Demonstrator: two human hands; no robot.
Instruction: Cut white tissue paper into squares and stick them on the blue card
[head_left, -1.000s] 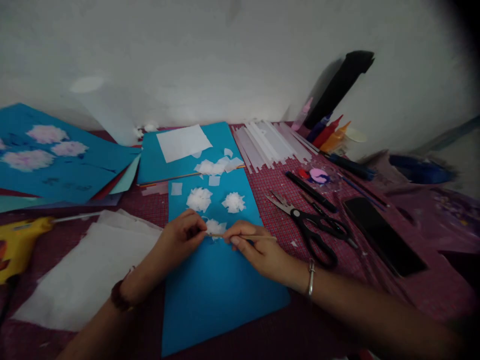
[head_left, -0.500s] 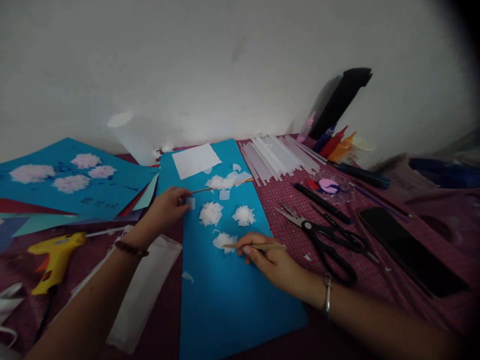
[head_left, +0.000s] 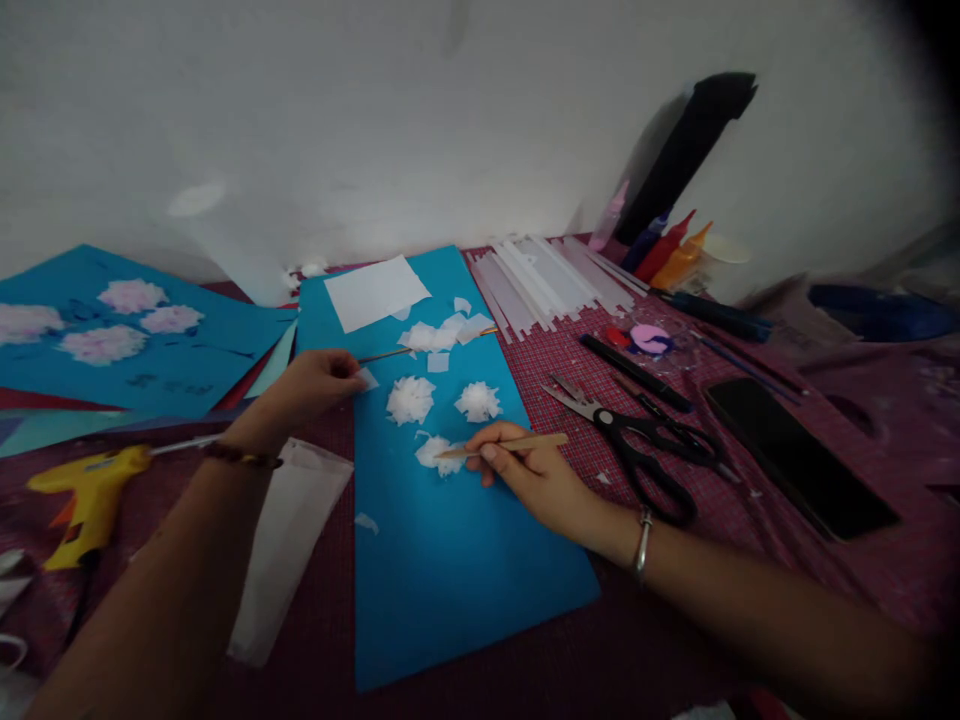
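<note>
A sheet of blue card [head_left: 450, 590] lies before me with several fluffy white paper clusters on it. My right hand [head_left: 525, 475] pinches a thin wooden stick [head_left: 536, 441], and the stick's pointed end touches the lowest cluster [head_left: 433, 456]. At the card's left edge, my left hand [head_left: 326, 382] is closed on a small square of white paper [head_left: 367, 378]. Beside its fingertips, a slim paintbrush [head_left: 386, 355] lies across the card, its middle hidden under loose paper pieces [head_left: 438, 362]. Two more clusters, a left one [head_left: 409, 400] and a right one [head_left: 478, 402], sit above the lowest.
To the right are scissors [head_left: 626, 430], a black pen [head_left: 637, 373], a phone [head_left: 799, 455], paint [head_left: 651, 339] and a pile of white strips [head_left: 551, 285]. A yellow glue gun [head_left: 94, 490] and a finished-looking blue card with pinkish clusters [head_left: 191, 365] lie left.
The camera view has shifted, moving everything up and slightly left in the picture. The wooden stick's back end has swung up a little. Both hands keep their grip.
</note>
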